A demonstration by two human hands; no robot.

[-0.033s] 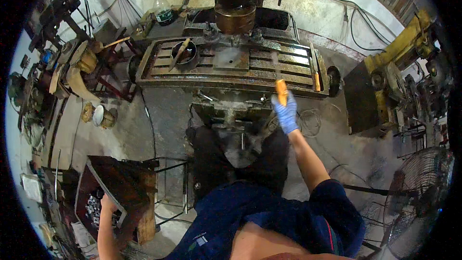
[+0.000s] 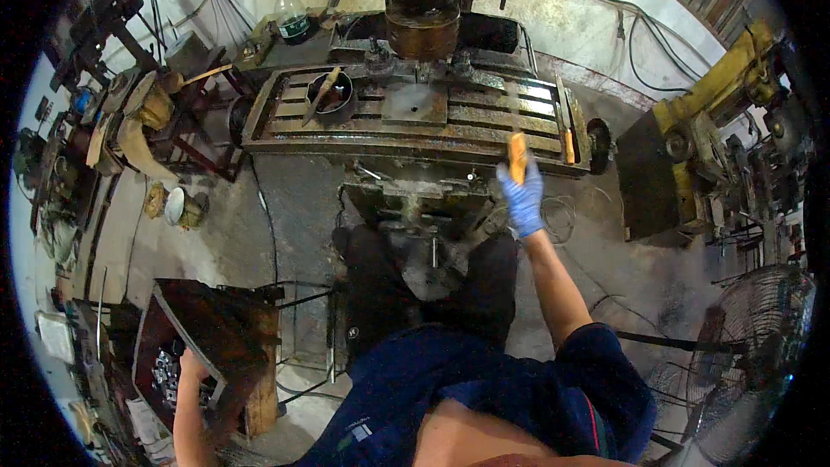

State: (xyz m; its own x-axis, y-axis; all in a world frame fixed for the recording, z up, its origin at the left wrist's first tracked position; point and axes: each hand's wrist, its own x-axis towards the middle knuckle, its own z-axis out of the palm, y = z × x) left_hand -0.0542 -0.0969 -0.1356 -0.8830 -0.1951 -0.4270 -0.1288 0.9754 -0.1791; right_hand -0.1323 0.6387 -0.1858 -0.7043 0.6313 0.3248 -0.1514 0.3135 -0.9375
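While the right hand (image 2: 522, 196), sheathed in a blue glove, wraps its fingers around an orange-handled tool (image 2: 518, 157) in the head view, the bare left hand (image 2: 192, 367) reaches down inside a dark, open-topped box (image 2: 229, 320) at the person's left side. The orange handle stands out over the front edge of the slotted metal worktop (image 2: 467, 132), toward its front right corner, pointing away from the person; whether it touches the metal, and what lies beyond its tip, cannot be told. Small metal pieces (image 2: 164, 370) are heaped in the box, just beside the left hand (its fingertips are hidden, so whether they are spread or pinching a piece cannot be told). On the worktop, a dark round pot (image 2: 341, 111) sits toward the back left corner, with a wooden-handled tool (image 2: 328, 84) laid across its rim. A square plate (image 2: 413, 107) rests near the middle, below the machine's heavy cylindrical head (image 2: 423, 32). Along the worktop's right edge lies a long, thin tool (image 2: 569, 147), its own orange handle nearest the front right corner. Beyond the back left corner stands a clear bottle (image 2: 292, 15), and a caged fan (image 2: 750, 346) stands at the person's right.
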